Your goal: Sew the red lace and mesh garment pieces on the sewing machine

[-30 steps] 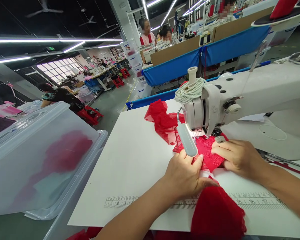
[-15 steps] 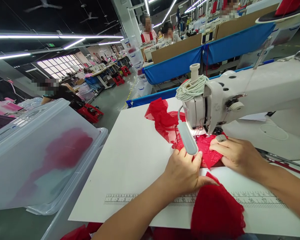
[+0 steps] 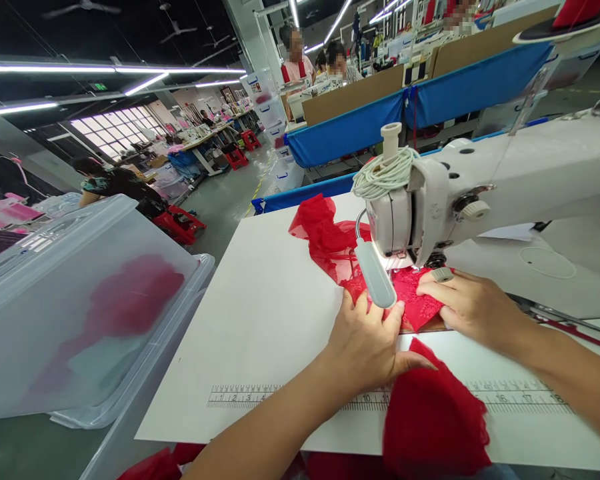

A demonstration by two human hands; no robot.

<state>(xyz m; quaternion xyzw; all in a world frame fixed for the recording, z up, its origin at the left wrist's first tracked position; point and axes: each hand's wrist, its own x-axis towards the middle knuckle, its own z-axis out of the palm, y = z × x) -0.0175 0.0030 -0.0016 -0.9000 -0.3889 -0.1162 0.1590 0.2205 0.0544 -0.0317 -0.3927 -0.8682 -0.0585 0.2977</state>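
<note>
Red lace fabric (image 3: 414, 297) lies under the head of a white sewing machine (image 3: 535, 163). My left hand (image 3: 363, 343) rests on the near left part of this fabric, fingers spread and thumb stretched to the right. At the fabric's right edge, my right hand (image 3: 473, 307) grips it with bent fingers; the fingertips are partly hidden by a machine knob. A grey paddle-shaped piece (image 3: 377, 275) on a bent metal arm hangs over my left fingertips. Sheer red fabric (image 3: 320, 230) trails behind the needle area. Another red piece (image 3: 433, 420) drapes over the table's front edge.
The white table (image 3: 245, 300) has a ruler scale (image 3: 240, 397) printed along its front. Left of it stands a translucent plastic bin (image 3: 45, 320) with red material inside. A blue cloth trough (image 3: 345, 130) runs behind. Several people sit or stand at other workplaces.
My left fingers have spread apart a little on the fabric. My right hand and the lace under it have shifted very slightly left.
</note>
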